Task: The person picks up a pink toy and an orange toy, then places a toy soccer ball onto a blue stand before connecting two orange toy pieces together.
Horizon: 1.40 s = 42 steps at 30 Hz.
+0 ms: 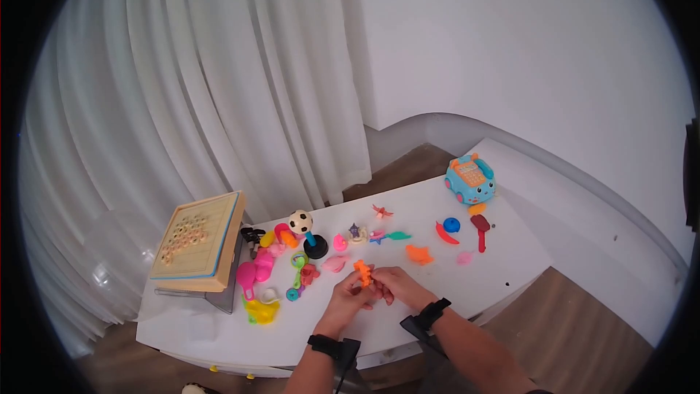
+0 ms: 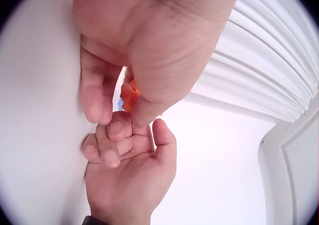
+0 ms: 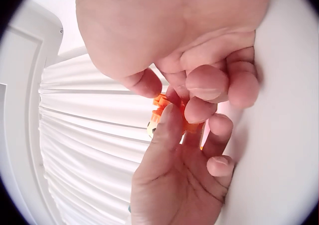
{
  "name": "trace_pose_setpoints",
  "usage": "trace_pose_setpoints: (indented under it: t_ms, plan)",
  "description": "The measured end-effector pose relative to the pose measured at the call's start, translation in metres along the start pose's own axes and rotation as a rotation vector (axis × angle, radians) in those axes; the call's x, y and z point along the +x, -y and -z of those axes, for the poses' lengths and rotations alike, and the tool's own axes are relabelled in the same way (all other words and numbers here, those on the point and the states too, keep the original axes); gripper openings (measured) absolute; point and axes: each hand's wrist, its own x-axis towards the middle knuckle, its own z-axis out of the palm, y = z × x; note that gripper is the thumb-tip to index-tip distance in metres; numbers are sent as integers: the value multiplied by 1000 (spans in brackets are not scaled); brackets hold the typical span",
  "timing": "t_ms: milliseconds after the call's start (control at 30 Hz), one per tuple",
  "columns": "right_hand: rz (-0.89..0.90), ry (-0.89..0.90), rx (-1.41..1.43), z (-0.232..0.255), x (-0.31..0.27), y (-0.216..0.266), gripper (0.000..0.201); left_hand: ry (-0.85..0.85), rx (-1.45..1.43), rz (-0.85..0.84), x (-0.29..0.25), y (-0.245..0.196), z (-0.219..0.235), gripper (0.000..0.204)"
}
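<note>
Head view: a knobbly orange toy [image 1: 363,272] sits at the fingertips of the left hand [image 1: 350,300], the nearer one, which pinches it, long axis pointing away from the person. From the other side the right hand [image 1: 399,287] curls its fingers close in; whether they grip cannot be told. Bare bench [image 1: 474,281] opens rightward of the right hand, and a pink toy [image 1: 335,263] lies just beyond the left.

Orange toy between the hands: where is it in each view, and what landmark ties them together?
Head: orange toy below centre, at the left hand.
Left wrist: orange toy left of centre, partly hidden.
Right wrist: orange toy near centre, partly hidden.
Shared landmark: white curtain, left in head and right wrist, right in left wrist.
</note>
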Motion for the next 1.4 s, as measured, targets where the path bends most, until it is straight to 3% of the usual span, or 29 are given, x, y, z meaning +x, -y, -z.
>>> trace_pose_setpoints:
  t_ms: [267,567,733,967,1033,1233,1400]
  plan:
    - [31,29,-157,-10,-4,8,40,74,-29,66,-5,-2,9,60]
    - [12,7,-187,-9,-4,8,49,53,-50,2,-11,0,3,74]
    - [37,7,-213,-8,-3,4,55,73,-60,-93,-12,1,0,62]
    - [1,-6,-190,-14,-10,17,55,32,-45,-26,-7,8,0,45]
    - [-18,-23,-142,-13,-11,16,56,-2,-21,-99,-8,14,-2,38]
    - [-10,17,-125,-10,-12,9,52,-99,32,-199,-14,19,-12,44]
    - [-49,40,-163,-10,-11,14,45,-96,27,-152,-15,12,-11,55]
